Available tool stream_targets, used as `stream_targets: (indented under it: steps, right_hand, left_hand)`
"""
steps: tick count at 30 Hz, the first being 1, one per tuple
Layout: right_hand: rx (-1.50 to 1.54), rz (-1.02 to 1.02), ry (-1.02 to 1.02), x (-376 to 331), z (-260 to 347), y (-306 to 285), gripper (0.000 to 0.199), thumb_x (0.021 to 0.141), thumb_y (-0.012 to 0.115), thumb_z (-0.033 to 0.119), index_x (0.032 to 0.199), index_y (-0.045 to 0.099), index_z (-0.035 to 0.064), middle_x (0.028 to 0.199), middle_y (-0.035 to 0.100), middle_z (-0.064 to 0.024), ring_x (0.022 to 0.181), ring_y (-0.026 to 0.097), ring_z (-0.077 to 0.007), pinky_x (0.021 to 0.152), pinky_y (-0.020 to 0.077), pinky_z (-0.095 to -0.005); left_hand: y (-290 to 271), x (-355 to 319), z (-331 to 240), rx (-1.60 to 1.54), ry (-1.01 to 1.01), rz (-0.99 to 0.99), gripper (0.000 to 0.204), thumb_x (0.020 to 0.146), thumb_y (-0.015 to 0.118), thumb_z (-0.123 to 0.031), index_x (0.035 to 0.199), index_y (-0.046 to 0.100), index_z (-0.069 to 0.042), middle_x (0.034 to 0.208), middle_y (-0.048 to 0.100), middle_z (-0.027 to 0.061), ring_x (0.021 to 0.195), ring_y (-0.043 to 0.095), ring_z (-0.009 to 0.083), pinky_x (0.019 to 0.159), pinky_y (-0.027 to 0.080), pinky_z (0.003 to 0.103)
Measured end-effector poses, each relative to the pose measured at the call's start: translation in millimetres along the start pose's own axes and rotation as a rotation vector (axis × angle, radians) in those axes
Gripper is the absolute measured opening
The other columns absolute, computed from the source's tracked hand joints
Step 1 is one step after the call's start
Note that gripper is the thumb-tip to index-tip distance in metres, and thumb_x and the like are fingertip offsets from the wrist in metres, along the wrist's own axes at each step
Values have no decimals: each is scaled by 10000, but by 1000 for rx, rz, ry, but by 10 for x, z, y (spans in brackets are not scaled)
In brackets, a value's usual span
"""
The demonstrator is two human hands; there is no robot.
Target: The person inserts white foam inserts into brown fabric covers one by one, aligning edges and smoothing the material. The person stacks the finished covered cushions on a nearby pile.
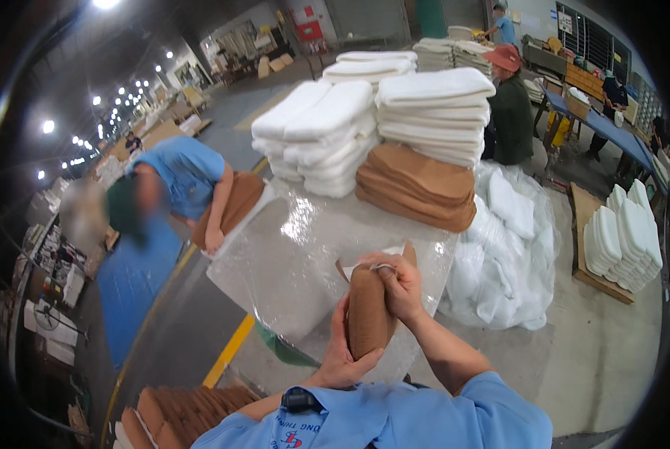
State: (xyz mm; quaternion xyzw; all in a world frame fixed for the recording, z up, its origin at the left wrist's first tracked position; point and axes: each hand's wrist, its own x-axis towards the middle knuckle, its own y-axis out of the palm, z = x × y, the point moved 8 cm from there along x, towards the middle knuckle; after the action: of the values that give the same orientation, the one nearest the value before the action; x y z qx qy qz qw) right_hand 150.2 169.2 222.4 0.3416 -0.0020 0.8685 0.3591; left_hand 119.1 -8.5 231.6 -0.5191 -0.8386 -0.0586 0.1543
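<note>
open tabletop (297,243) leftward, brown stack (413,187) blocking ahead

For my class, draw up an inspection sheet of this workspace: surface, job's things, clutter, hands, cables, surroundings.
Surface: table covered in clear, shiny plastic.
Job's things: brown pad held above the near side; brown stack and white stacks toward the far side.
Clutter: clear plastic bag of white pieces beside the table, on the right.
Hands: left hand grips the pad's near end; right hand grips its far end.
Cables: nothing seen on the table.
Surroundings: co-worker in blue at left; person in a red hat beyond the stacks; blue floor sheet at left.
</note>
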Motion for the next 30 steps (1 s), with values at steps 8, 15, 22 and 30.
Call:
stream_targets:
  steps: [8, 15, 22, 30]
  right_hand:
    - [-435, -79, -243, -427, 653, -201, 148, 975, 729, 178, 1055, 723, 54, 1114, 621, -118, 1021, 609, -255, 899, 496, -354]
    - [-561, -131, -269, -564, 845, -370, 197, 1008, 692, 231, 1000, 691, 34, 953, 627, -107, 860, 594, -251, 747, 484, -342]
    - [-447, -120, -189, -481, 859, -442, 235, 1028, 676, 234, 902, 655, 36, 878, 632, -99, 789, 582, -264, 724, 472, -352]
    - [-365, -177, -194, -502, 831, -610, 249, 1044, 650, 224, 884, 639, 34, 813, 611, -95, 728, 558, -265, 697, 458, -358]
  left_hand:
    - [-22, 403, -174, 193, 112, 95, 459, 1067, 487, -153, 1495, 505, 12, 1506, 434, 172, 1407, 428, 274, 1204, 311, 401]
    - [197, 696, -174, 22, 122, 290, 183, 1050, 564, -176, 1127, 601, -15, 1220, 579, 129, 1221, 522, 237, 1105, 364, 357]
    - [448, 1088, -392, 281, 314, 688, 193, 998, 689, -210, 963, 624, -32, 1006, 611, 78, 952, 553, 235, 875, 437, 358]
    - [579, 1014, -78, -78, 233, 441, 212, 1045, 647, -201, 927, 623, -27, 953, 615, 90, 879, 574, 224, 794, 461, 332]
